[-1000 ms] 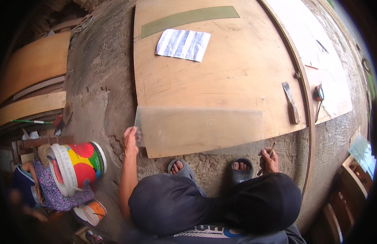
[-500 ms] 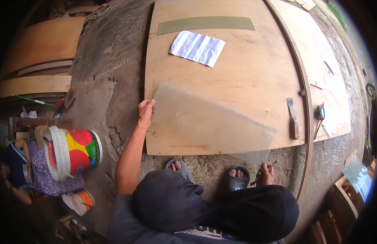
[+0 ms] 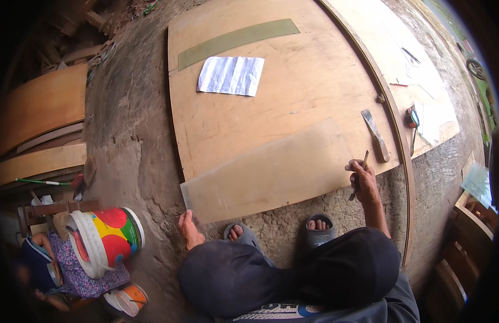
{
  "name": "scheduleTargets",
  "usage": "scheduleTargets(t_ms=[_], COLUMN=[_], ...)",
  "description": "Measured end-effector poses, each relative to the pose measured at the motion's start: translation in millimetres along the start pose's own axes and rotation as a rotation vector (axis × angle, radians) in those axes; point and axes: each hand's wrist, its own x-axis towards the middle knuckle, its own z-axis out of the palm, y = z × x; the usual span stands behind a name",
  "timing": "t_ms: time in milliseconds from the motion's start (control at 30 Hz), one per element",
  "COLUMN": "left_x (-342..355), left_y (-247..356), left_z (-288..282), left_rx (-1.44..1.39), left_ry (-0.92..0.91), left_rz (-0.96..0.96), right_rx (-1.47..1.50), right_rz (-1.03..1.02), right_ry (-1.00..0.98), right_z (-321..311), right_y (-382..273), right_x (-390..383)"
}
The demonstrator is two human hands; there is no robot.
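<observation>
Translucent sheet (image 3: 271, 172) slants over the plywood board (image 3: 222, 124); my left hand (image 3: 191, 231) pinches its near-left corner, my right hand (image 3: 366, 185) grips a slim stick-like tool (image 3: 366, 156)

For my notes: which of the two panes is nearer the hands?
The clear pane, on this side of the paper; the green pane lies beyond it.

Flat tan plywood board (image 3: 298, 107), assorted items on top

Clock dirs from board's ctr. At 11: long olive-green flat strip (image 3: 238, 43). At 10: wrinkled white-&-blue-grey striped rect. paper (image 3: 230, 76). At 4: flat metal scraper w/ brown handle (image 3: 376, 137). At 6: clear rect. sheet (image 3: 265, 169), nr-left corner overhanging; resting or just above, can't tell. Thin brown wooden batten (image 3: 386, 89) runs 1 to 5, past nr edge. Beyond, at 3: pale second board (image 3: 446, 128) w/ dark tape measure (image 3: 412, 116).
</observation>
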Motion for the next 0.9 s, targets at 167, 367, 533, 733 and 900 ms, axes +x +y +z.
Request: scheduleTargets(t_ms=[167,367,533,733,900], left_x=[-6.9,0.2,7.2,22.8,51.7], left_y=[-6.5,-8.8,-18.4,-16.4,1.5], left_z=[-0.9,6.3,8.7,14.0,28.5], left_rx=[-0.055,-0.077,-0.096,-0.06,0.004], left_ry=[-0.045,-0.042,-0.051,-0.045,-0.152], left_rz=[0.027,-0.004,0.038,0.045,0.09], right_rx=[-0.04,-0.024,-0.011,-0.007,0.037], right_rz=[0.019,0.031,0.035,0.067,0.092], right_ry=[-0.035,0.018,0.045,0.075,0.108], right_z=[0.8,-5.5,-11.0,-15.6,-22.0], right_y=[-1.3,9.1,12.1,18.8,32.8], right_x=[7.8,4.5,5.1,-1.1,-18.5])
